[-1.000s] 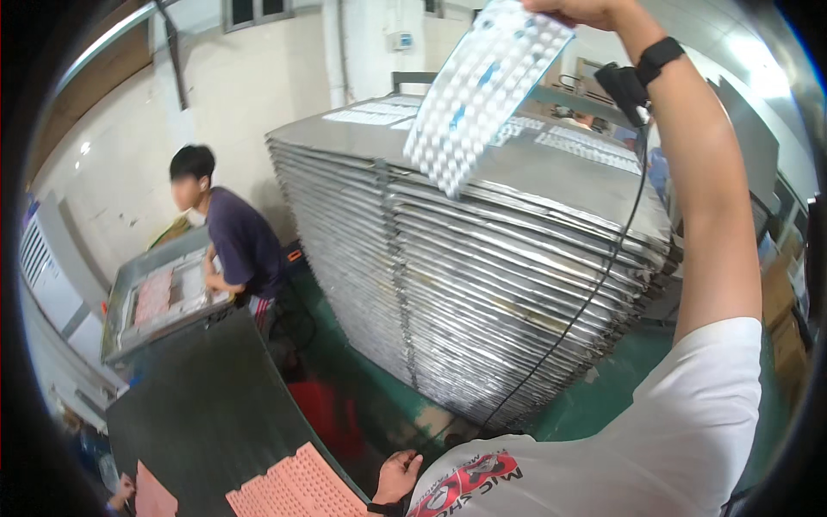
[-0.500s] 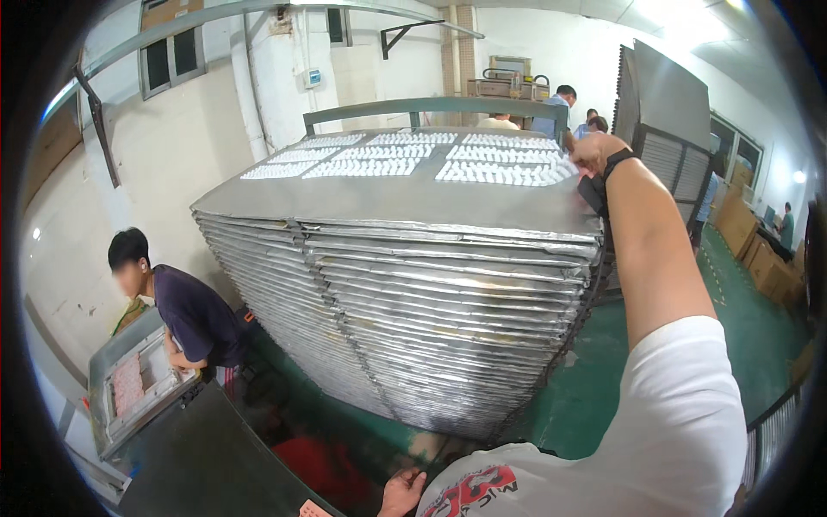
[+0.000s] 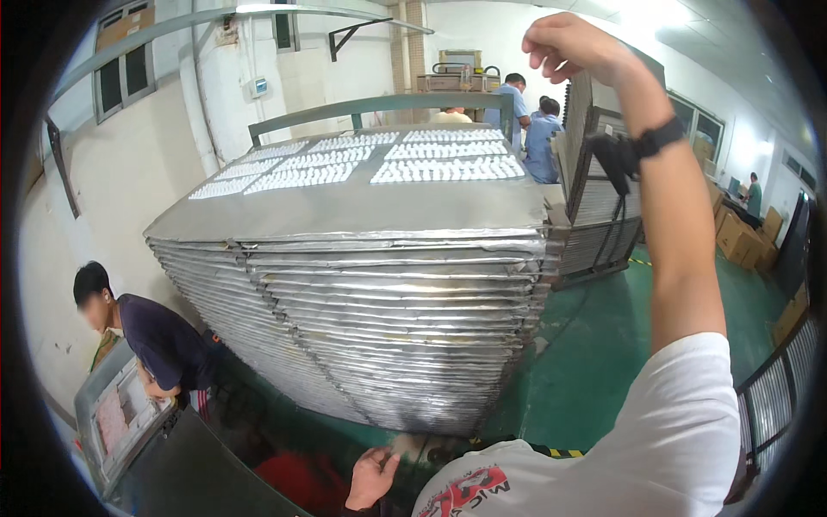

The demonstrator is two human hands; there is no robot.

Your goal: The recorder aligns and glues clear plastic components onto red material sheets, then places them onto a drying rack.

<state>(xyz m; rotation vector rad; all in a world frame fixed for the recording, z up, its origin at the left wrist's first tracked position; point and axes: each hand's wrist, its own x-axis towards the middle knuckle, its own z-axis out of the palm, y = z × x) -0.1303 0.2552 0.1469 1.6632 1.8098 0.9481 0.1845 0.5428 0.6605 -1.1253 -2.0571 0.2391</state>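
My right hand [image 3: 573,47] is raised high above the right side of a tall stack of thin metal trays [image 3: 388,297], fingers loosely bent and apart, nothing in them. A black strap with a small black device [image 3: 616,159] circles that wrist. Rows of small white pieces [image 3: 448,169] lie in rectangular groups on the flat grey top sheet [image 3: 345,211]. Low in front of the stack, near my body, my left hand [image 3: 370,478] hangs with its thumb apart from the fingers. It touches nothing I can see.
At the left, a co-worker in a dark shirt [image 3: 164,336] bends over a frame holding pink pieces [image 3: 112,418]. A dark tabletop [image 3: 194,474] stands near front left. Behind are a green rail [image 3: 370,105], another tray rack [image 3: 594,215] and people in blue [image 3: 541,142]. Cardboard boxes [image 3: 741,241] sit right.
My right hand has lifted up and away from the far right corner of the top sheet. My left hand has come up slightly and further left. The view has shifted right.
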